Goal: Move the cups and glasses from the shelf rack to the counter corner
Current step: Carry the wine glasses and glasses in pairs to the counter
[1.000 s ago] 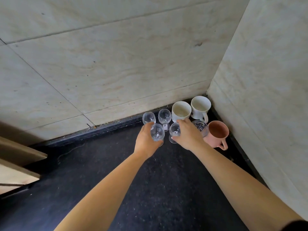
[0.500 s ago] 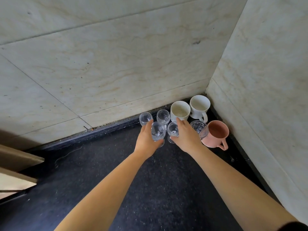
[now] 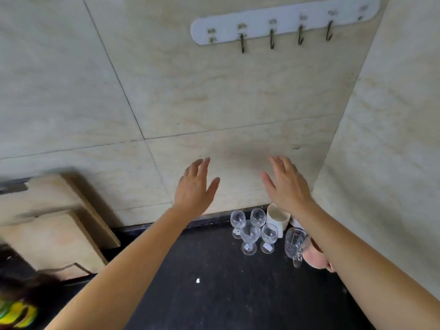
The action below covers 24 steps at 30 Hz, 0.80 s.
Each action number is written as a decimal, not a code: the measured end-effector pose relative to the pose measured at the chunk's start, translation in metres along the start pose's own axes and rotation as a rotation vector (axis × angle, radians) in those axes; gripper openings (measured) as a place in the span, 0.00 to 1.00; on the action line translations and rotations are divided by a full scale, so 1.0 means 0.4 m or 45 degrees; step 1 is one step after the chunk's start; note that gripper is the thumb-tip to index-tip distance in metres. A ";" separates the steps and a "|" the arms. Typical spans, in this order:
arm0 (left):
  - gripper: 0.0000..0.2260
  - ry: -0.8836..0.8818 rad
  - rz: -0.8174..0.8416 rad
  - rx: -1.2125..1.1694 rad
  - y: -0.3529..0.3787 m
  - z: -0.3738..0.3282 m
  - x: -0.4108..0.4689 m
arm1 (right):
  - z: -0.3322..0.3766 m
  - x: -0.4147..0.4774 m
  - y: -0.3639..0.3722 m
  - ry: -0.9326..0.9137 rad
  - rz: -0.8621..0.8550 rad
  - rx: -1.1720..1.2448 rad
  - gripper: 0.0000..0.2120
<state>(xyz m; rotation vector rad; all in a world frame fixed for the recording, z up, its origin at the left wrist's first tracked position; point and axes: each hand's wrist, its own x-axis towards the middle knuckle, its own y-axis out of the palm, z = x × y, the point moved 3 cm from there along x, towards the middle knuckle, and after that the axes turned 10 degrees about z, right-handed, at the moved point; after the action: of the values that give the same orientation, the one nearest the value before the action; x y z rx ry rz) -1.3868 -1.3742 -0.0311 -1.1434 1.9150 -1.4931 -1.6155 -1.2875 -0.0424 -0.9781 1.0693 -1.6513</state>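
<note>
Both hands (image 3: 194, 186) have lifted, empty, off rounded clear stemmed glasses (image 3: 248, 235)

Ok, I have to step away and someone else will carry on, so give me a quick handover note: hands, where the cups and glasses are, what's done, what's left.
Left hand: open, empty, raised in front of the wall.
Right hand: open, empty, raised above the mugs.
In the counter corner: four stemmed glasses upright in a tight cluster; a white mug behind them, a second one mostly hidden by the right arm; a cut-glass mug and a pink mug to the right.
Done: these pieces are set down and released.
Left: the shelf rack is out of view, so check it for any remaining cups.
</note>
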 end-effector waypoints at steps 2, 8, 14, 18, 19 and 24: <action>0.27 -0.001 -0.247 0.141 -0.137 -0.011 -0.037 | 0.070 0.015 -0.083 -0.150 -0.201 -0.042 0.28; 0.28 -0.264 -0.643 0.390 -0.324 0.029 -0.322 | 0.288 -0.047 -0.113 -0.587 -0.470 -0.018 0.33; 0.31 -0.819 -0.393 0.502 -0.244 0.149 -0.759 | 0.536 -0.233 0.095 -0.966 -0.233 0.161 0.35; 0.32 -1.132 -0.401 0.584 -0.306 0.206 -1.084 | 0.801 -0.408 0.164 -1.221 -0.052 0.215 0.37; 0.32 -1.196 -0.424 0.601 -0.338 0.215 -1.167 | 0.878 -0.459 0.167 -1.286 -0.027 0.248 0.37; 0.32 -1.492 -0.631 0.698 -0.488 0.228 -1.643 | 1.261 -0.793 0.158 -1.618 0.047 0.390 0.39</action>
<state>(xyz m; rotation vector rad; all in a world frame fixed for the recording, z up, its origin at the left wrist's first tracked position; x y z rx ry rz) -0.8891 -0.8988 0.0361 -1.7020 0.4311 -1.0026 -1.0459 -1.1094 0.0114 -1.4293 -0.0298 -0.7860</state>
